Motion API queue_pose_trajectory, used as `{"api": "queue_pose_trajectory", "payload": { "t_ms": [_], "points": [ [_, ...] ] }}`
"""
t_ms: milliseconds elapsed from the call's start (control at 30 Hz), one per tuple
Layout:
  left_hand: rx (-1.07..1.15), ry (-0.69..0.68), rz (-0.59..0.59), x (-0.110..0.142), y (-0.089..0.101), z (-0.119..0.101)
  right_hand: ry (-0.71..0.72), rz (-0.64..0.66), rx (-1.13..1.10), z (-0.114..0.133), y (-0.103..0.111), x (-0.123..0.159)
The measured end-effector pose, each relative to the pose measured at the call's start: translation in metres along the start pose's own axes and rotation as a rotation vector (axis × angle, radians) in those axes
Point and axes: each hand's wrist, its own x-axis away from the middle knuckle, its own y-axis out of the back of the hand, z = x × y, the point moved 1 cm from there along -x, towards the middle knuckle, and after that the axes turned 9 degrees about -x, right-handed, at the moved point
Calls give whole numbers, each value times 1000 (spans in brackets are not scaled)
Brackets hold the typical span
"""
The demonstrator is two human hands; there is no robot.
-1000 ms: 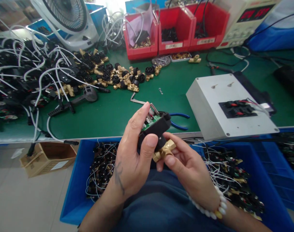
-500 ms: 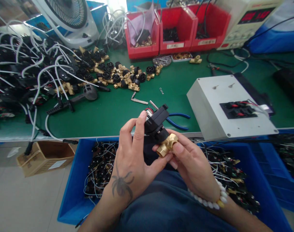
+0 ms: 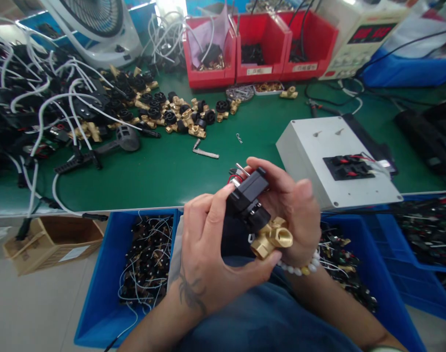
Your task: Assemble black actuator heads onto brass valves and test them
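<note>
My left hand (image 3: 204, 239) is closed round a motorized brass valve (image 3: 272, 237), its thumb under the brass body and its fingers against the black actuator housing (image 3: 250, 190). The valve is held tilted above the front table edge, with a thin metal rod and a red wire showing at the top of the housing. My right hand (image 3: 296, 210) is open just behind and to the right of the valve, thumb raised and blurred, fingers curved alongside the housing. Whether its palm touches the valve I cannot tell. On the table lie a small R-clip (image 3: 239, 138) and a bent hex key (image 3: 206, 150).
Brass valve bodies with black caps (image 3: 186, 115) and cabled units (image 3: 43, 98) crowd the left. Red bins (image 3: 211, 76) stand at the back, beside a power supply (image 3: 358, 44). A grey switch box (image 3: 336, 156) sits right. Blue crates (image 3: 98, 288) of parts flank my lap.
My right hand has let go of the brass body and moved up beside the housing, thumb lifted. The valve has shifted right and slightly down. The blue-handled pliers are now out of sight.
</note>
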Motion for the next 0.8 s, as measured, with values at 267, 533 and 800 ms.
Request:
{"api": "queue_pose_trajectory", "payload": {
  "t_ms": [267, 533, 800],
  "points": [
    [-19, -68, -58, -2, -3, -4, 46, -177, 25, 7, -12, -7],
    [-110, -8, -41, -2, -13, 34, 270, -92, 497, -11, 10, -49],
    [-234, 48, -27, -7, -21, 65, 200, -82, 1495, -10, 36, -186]
  ]
}}
